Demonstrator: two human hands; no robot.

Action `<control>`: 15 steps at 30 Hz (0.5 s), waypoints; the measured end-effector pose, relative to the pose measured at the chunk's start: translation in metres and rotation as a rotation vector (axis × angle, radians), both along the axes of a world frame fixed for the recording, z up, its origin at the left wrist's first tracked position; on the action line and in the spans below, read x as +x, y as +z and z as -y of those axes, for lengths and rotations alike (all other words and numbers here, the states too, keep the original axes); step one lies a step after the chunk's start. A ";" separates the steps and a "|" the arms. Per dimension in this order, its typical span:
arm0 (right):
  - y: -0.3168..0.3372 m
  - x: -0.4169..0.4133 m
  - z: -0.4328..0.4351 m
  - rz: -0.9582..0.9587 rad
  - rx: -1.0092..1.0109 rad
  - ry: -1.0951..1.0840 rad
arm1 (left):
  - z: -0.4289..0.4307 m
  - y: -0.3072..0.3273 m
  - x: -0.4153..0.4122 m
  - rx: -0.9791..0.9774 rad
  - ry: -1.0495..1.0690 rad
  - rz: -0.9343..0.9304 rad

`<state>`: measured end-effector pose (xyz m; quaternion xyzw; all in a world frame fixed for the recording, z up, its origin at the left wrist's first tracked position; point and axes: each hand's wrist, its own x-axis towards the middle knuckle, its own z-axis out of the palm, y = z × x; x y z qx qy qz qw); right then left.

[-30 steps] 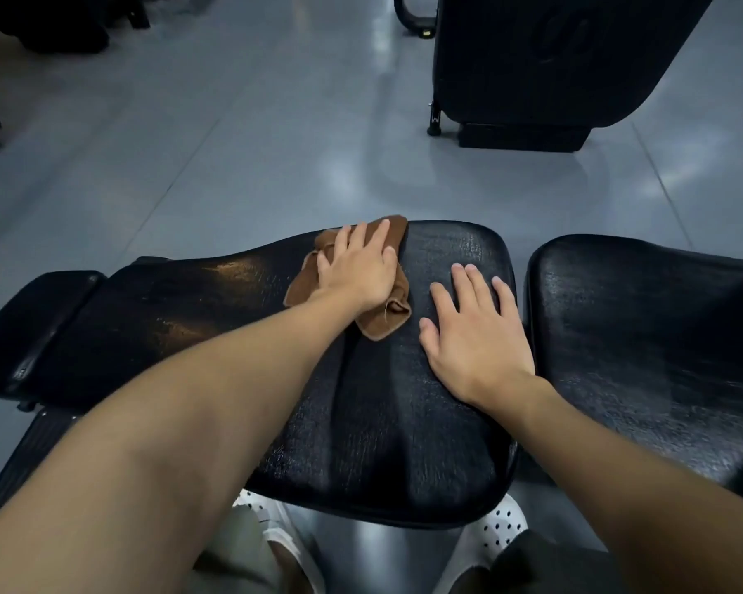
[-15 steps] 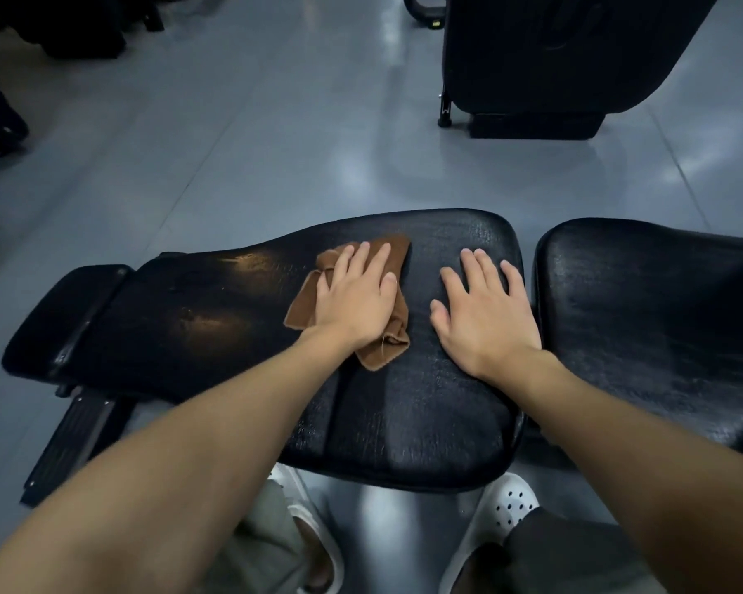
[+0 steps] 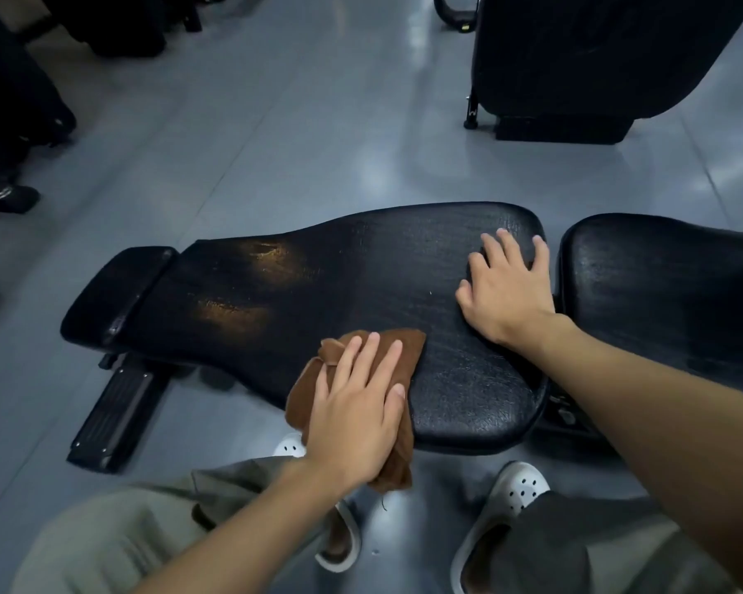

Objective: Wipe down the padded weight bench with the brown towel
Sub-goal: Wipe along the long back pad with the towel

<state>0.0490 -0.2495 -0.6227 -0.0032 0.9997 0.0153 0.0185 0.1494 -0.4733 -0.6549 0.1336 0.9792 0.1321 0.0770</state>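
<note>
I was in the middle of the wiping itself. My left hand (image 3: 357, 418) lay flat on the brown towel (image 3: 303, 400), fingers straight and close together, thumb alongside. It pressed the cloth down without gripping it. The towel sat at the near edge of the long pad (image 3: 318, 276), bunched under my palm, with its lower part hanging off the edge toward my knees. My right hand (image 3: 507, 289) held nothing. Its fingers were spread and lay flat on the far right end of the same pad, bracing me, just beside the gap to the next cushion.

By my reckoning the job was only partly done. The next pass called for pushing the cloth away from me and leftward across the pad — toward the dull golden patches (image 3: 241, 310) — with my palm kept flat so the towel did not slide off the edge. After that my right hand would have to lift so I could wipe under it.

As for the count: one towel and two hands. The bench showed three cushions in a row, a small end pad (image 3: 112, 285), the long pad and a wide pad (image 3: 670, 293) on the right. One more dark padded piece (image 3: 575, 57) stood farther off on the floor. There were two golden patches and two white clogs (image 3: 517, 486) — mine, I took it.
</note>
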 end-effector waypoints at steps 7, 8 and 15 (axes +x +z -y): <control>-0.012 -0.003 0.003 0.016 -0.024 0.077 | 0.003 -0.003 -0.032 -0.013 -0.013 -0.019; -0.013 -0.003 0.003 0.010 -0.022 0.074 | 0.001 -0.003 -0.044 -0.005 -0.001 -0.010; -0.018 -0.005 0.004 -0.031 0.002 0.069 | -0.029 0.000 -0.144 0.064 0.092 0.064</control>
